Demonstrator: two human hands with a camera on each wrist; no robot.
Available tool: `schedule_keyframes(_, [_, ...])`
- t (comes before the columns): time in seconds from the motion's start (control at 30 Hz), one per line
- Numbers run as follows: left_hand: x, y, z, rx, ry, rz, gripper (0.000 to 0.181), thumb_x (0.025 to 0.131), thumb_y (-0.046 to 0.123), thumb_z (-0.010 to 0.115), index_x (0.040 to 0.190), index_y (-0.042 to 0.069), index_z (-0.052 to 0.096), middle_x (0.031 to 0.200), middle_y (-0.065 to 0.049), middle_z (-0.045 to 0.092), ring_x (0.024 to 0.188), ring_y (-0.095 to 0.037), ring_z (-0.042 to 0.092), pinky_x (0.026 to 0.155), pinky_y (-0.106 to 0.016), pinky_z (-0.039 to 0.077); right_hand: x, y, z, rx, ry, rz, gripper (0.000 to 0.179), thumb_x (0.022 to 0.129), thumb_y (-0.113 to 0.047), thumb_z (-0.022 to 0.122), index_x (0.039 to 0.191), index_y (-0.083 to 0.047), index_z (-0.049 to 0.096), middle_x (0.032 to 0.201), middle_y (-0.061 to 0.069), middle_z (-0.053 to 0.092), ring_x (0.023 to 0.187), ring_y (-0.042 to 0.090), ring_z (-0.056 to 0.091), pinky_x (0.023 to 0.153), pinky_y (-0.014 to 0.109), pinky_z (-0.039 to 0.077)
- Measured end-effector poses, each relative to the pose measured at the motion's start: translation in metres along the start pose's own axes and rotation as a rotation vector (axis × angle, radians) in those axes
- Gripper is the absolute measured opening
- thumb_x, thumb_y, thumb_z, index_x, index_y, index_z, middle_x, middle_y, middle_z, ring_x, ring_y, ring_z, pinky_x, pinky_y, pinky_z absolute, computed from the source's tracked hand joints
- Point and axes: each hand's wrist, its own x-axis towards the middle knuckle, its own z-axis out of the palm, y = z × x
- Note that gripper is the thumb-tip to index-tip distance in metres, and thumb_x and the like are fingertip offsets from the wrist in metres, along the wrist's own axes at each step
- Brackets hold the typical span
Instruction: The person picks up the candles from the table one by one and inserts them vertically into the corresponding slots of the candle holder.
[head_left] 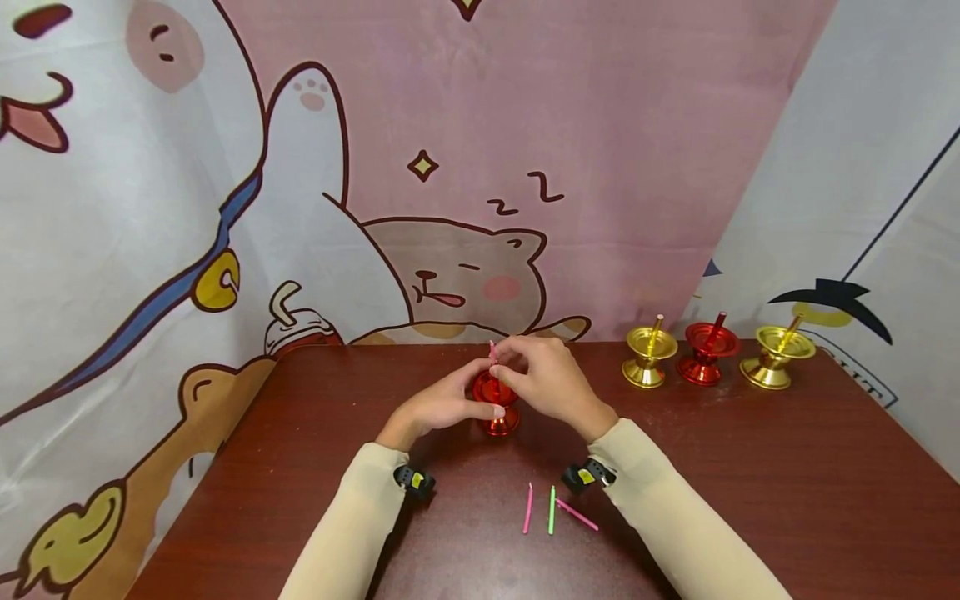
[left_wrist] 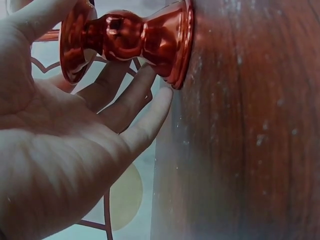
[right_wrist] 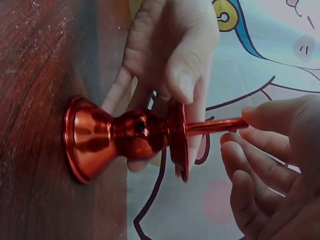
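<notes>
**A red candle holder between two hands, three more holders beyond**

Nearest, and shown only by the head view, are two cream sleeves (head_left: 337,521), with one black wrist strap (head_left: 415,480) at the end of each. On the near side of the hands, three thin, straight loose candles (head_left: 528,508) lie on the surface (head_left: 787,467), two pink and one green, the green between the pinks.

The left hand (head_left: 442,404) curves round a red candle holder (right_wrist: 135,134), upright with its foot down at the surface. Its thumb is at the dish; the left wrist view adds a fingertip reaching the rim of the foot. The right hand (head_left: 551,377) pinches with thumb and fingertips, its other fingers bent. Above that pinch the head view shows the tip of a pink candle (head_left: 492,350); the right wrist view shows instead the slim tube (right_wrist: 212,126) running from dish to fingers. How deep the candle sits cannot be told.

Right of the right hand and farther off stand a gold holder (head_left: 643,372), a second red holder (head_left: 701,367) and another gold holder (head_left: 767,368), making four holders altogether. All are shiny and metallic-looking, with flared foot, shallow dish and upright tube.

Beyond the hands hangs a creased cloth backdrop (head_left: 637,125) printed with cartoon animals.
</notes>
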Motion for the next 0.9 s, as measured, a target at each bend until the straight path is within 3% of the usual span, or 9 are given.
schedule_keyframes(0.17, [-0.002,0.0,-0.004,0.022,0.015,-0.021,0.076,0.098,0.016,0.08,0.163,0.007,0.043,0.146,-0.012,0.063,0.131,-0.027,0.062,0.117,-0.048,0.048,-0.001,0.005,-0.011,0.01,-0.016,0.019,0.011,0.098,-0.015,0.083,0.107,-0.009,0.082,0.096,-0.002,0.081,0.077,0.011,0.072,0.071,0.036,0.061])
schedule_keyframes(0.43, [-0.008,0.001,-0.014,0.032,0.032,-0.081,0.078,0.098,0.019,0.081,0.164,0.005,0.041,0.149,-0.012,0.062,0.137,-0.031,0.058,0.121,-0.055,0.043,-0.004,0.014,-0.037,0.015,-0.011,0.046,0.004,0.098,-0.013,0.08,0.101,-0.011,0.083,0.094,-0.003,0.081,0.082,0.016,0.075,0.078,0.044,0.062])
schedule_keyframes(0.9, [-0.025,-0.004,-0.036,0.007,0.036,-0.091,0.074,0.097,0.014,0.08,0.162,0.008,0.044,0.15,-0.015,0.06,0.14,-0.034,0.054,0.118,-0.054,0.046,-0.024,0.052,-0.11,-0.074,0.128,0.261,0.012,0.103,-0.023,0.079,0.1,-0.011,0.083,0.092,0.004,0.079,0.082,0.022,0.069,0.076,0.037,0.055])
